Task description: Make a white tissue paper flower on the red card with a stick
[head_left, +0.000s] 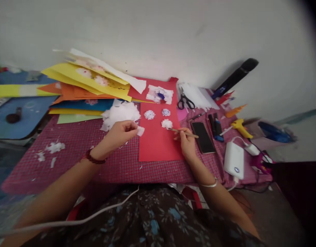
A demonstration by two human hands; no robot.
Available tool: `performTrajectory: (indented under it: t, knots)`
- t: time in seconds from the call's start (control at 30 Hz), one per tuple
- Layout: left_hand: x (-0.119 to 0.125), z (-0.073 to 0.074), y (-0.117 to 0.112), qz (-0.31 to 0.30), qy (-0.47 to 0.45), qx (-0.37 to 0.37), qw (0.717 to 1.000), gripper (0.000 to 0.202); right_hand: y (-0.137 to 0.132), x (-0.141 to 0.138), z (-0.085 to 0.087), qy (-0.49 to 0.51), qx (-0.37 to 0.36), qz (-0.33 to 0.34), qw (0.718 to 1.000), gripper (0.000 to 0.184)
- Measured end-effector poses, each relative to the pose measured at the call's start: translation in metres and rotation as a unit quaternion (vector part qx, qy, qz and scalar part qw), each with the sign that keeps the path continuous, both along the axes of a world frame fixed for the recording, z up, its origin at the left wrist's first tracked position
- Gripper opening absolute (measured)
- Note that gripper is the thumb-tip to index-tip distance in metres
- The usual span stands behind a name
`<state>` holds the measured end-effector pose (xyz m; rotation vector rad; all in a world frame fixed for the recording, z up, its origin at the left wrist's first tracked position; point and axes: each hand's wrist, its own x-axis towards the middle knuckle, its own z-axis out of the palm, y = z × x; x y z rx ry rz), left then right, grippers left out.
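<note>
Between the thumb and fingers of my left hand (124, 131) is a small piece of white paper (140, 130), at the left edge of a red sheet (159, 147). My right hand (187, 142) grips a slim tan stick-like tool (190, 134); I cannot tell if it is a brush or tweezers. Its tip is at a fluffy white paper flower (166, 124) on the sheet. Two purple-speckled paper flowers (149, 115) lie farther up. Behind them is a crumpled white paper with a dark purple stain (160, 94). A heap of white paper pieces (122, 113) lies beyond my left hand.
Stacked coloured sheets (96, 80) stand back left against the wall. To the right are black scissors (185, 102), a phone (203, 138), a yellow glue gun (240, 128) and a white power bank (234, 160) with cables. Paper scraps (55, 147) dot the checked cloth (116, 169).
</note>
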<state>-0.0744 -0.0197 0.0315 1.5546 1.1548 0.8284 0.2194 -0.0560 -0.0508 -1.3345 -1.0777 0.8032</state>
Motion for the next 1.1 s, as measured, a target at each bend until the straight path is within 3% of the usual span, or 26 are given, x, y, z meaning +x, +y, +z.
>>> performTrajectory:
  t: [0.17,0.33,0.6,0.73,0.87,1.1]
  knots:
    - [0.07,-0.006,0.037,-0.157,0.107,0.096,0.977,0.01,0.001,0.0,0.0,-0.003,0.003,0.001,1.0,0.024]
    - [0.111,-0.029,0.058,-0.185,0.158,0.132,0.961,0.009,0.002,0.0,0.0,0.002,-0.002,-0.001,1.0,0.024]
    - [0.123,-0.058,0.064,-0.12,0.189,0.162,0.961,0.004,0.002,0.0,0.003,0.009,-0.013,0.001,1.0,0.023]
    - [0.127,-0.061,0.064,-0.102,0.192,0.164,0.962,0.009,-0.001,0.0,0.005,0.015,-0.007,-0.011,1.0,0.022]
    - [0.129,-0.062,0.064,-0.092,0.192,0.165,0.963,0.011,-0.006,-0.001,0.009,0.015,0.048,-0.039,0.998,0.018]
    - [0.13,-0.063,0.064,-0.084,0.187,0.165,0.965,0.012,-0.007,-0.008,0.004,-0.105,0.037,0.044,0.993,0.016]
